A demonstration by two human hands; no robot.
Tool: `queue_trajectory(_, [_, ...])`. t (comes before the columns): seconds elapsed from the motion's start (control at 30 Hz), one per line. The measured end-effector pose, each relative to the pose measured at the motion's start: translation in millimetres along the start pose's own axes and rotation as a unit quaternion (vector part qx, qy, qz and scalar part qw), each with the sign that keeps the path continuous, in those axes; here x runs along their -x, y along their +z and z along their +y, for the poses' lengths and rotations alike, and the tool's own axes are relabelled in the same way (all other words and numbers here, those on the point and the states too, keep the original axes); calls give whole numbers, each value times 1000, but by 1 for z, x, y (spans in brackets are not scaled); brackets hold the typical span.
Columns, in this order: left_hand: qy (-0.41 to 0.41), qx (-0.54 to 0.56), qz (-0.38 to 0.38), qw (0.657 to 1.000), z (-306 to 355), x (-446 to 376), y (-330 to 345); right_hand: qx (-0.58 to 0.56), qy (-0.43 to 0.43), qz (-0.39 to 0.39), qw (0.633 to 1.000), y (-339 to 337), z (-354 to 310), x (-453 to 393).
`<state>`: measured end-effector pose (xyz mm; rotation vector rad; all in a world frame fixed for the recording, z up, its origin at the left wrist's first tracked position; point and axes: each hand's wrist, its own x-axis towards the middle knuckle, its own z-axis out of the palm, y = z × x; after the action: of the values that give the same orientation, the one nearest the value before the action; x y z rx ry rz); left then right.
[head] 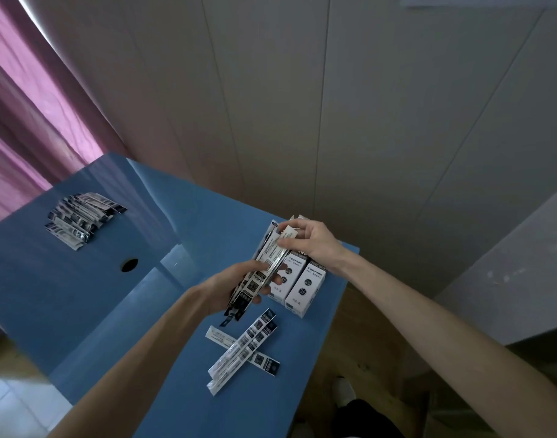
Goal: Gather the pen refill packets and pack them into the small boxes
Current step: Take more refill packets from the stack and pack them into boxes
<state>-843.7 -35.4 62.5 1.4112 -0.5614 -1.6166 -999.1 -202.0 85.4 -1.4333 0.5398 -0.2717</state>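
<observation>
The left hand [231,287] grips a bundle of packets [261,273]; the right hand [312,240] pinches its top end, above 2 boxes [297,284].

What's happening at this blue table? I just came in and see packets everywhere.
A person is packing pen refill packets into small white boxes. The left hand grips a bundle of packets, while the right hand pinches the top of that bundle near a box's open flap. A few loose packets lie crossed on the blue table, and another pile waits at the far left.
</observation>
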Motion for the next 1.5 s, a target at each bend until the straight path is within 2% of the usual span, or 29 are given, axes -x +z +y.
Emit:
queue_trajectory(0.23, [30, 24, -12, 999, 4, 3, 0, 8, -45, 61, 997, -5, -3, -9])
queue_trajectory(0.43, [40, 47, -21, 998, 4, 2, 1, 17, -42, 106, 993, -18, -7, -13])
queue_trajectory(0.67, [30, 89, -31, 995, 8, 4, 2, 112, -95, 87, 985, -20, -19, -14])
queue_trajectory(0.9, [25, 39, -40, 998, 3, 7, -1, 263, -138, 55, 953, -16, -22, -13])
queue_trajectory(1.0, [13, 35, -53, 998, 0, 7, -3, 376, -161, 43, 912, -16, -20, -16])
queue_trajectory(1.13, [2, 35, -73, 997, -2, 6, -8, 498, -187, -36, 846, -12, -22, -23])
queue_trajectory(1.27, [-10, 9, -53, 999, 0, 6, -12, 623, -238, -123, 735, -7, -34, -27])
queue_trajectory(1.37, [-20, -38, -34, 999, 3, 11, -13, 658, -206, -181, 701, 4, -38, -26])
queue_trajectory(1.5, [-43, -83, -14, 995, 1, 16, -12, 708, -202, -201, 647, 18, -31, -26])
